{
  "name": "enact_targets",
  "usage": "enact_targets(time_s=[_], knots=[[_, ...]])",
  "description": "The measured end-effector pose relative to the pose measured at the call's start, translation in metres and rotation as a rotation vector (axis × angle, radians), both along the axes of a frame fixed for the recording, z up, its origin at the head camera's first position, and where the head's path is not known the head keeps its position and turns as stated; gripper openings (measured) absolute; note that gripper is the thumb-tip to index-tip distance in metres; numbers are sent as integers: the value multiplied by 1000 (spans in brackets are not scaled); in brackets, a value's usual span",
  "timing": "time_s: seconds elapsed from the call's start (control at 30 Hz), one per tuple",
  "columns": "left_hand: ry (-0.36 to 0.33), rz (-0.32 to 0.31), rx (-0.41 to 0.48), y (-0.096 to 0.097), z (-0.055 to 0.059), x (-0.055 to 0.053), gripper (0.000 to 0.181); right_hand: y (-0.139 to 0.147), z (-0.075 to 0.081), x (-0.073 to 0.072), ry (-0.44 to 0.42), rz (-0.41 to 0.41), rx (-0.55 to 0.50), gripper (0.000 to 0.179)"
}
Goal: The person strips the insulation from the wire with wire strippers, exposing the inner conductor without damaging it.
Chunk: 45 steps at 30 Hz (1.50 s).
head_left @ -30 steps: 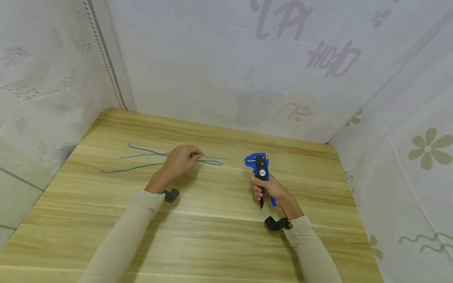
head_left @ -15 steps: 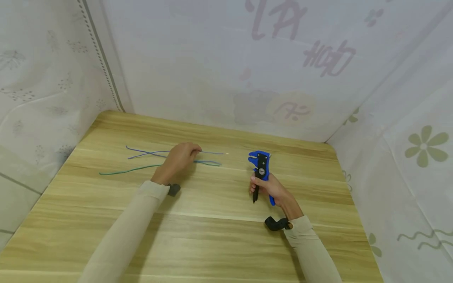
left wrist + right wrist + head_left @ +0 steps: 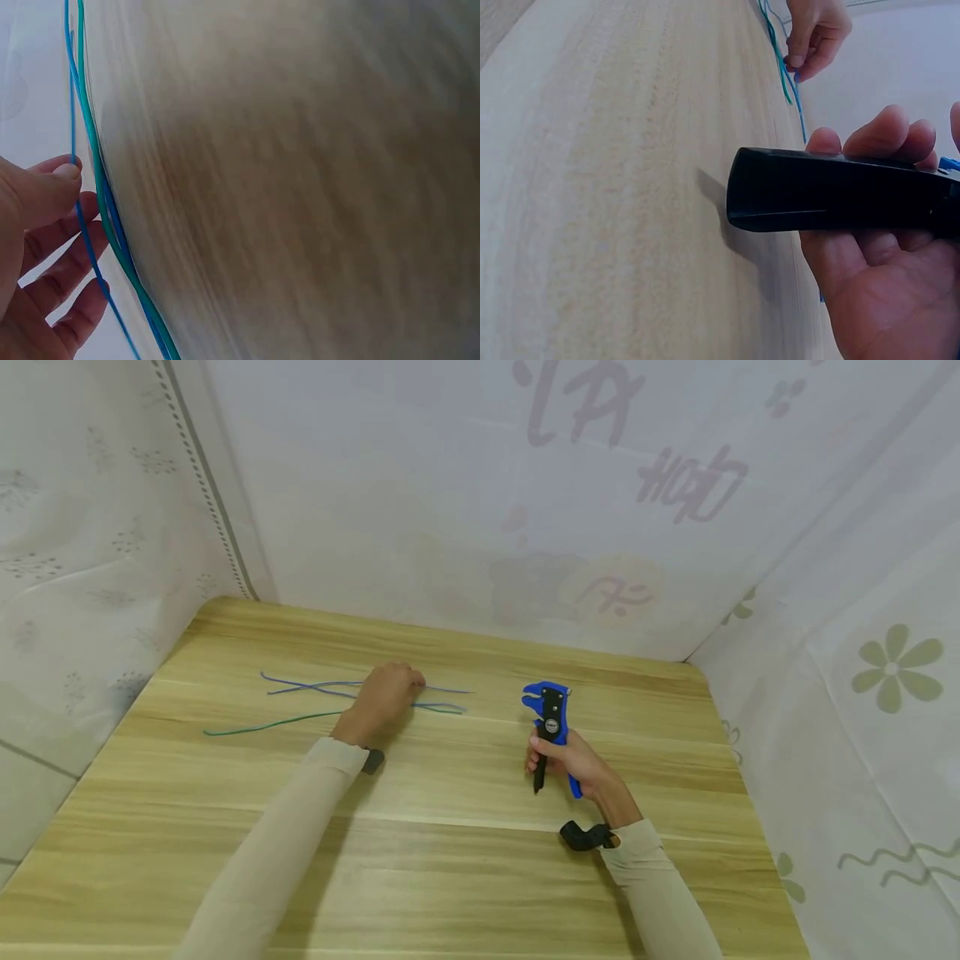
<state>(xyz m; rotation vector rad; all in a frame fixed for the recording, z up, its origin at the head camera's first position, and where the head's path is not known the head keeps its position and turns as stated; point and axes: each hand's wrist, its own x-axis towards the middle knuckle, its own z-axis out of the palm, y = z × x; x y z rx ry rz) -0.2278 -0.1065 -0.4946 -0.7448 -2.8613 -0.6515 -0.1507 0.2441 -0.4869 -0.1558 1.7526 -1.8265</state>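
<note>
In the head view my left hand (image 3: 384, 697) is over a few thin wires at the table's left. Its thumb and index finger pinch a blue wire (image 3: 73, 124), seen closely in the left wrist view, while the other fingers are loosely bent. A green wire (image 3: 273, 723) and another blue wire (image 3: 288, 689) run beneath the hand, partly hidden by it. To the right, my right hand (image 3: 581, 762) grips a blue and black wire stripper (image 3: 555, 700) with its notched head up and facing left. The black handle (image 3: 817, 191) crosses the palm in the right wrist view.
The wood-grain table (image 3: 465, 877) spreads under both arms. A pale printed cloth (image 3: 420, 510) stands along its back edge and on both sides. Black wrist-worn devices, one of them the right device (image 3: 585, 835), sit at the cuffs.
My left hand has drawn one blue wire apart from the others and shifted it slightly. The stripper has turned a little in my right hand, so its notched head shows more plainly.
</note>
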Motion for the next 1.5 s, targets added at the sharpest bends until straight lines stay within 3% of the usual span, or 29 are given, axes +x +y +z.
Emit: enact_targets(time_s=[0.2, 0.37, 0.5, 0.67, 0.97, 1.5], knots=[[-13, 4, -4, -1, 3, 4, 15, -1, 1, 0, 9, 10, -4, 16], [-66, -44, -20, 0, 8, 11, 18, 0, 0, 0, 12, 16, 2, 16], [-45, -70, -33, 1, 10, 16, 18, -1, 0, 0, 10, 22, -1, 16], [-24, -61, -51, 3, 9, 19, 16, -2, 0, 1, 6, 20, 8, 16], [-70, -19, -83, 2, 5, 22, 11, -4, -1, 1, -10, 13, 7, 19], [-119, -18, -88, 0, 3, 22, 10, -6, 0, 1, -28, 23, -15, 14]])
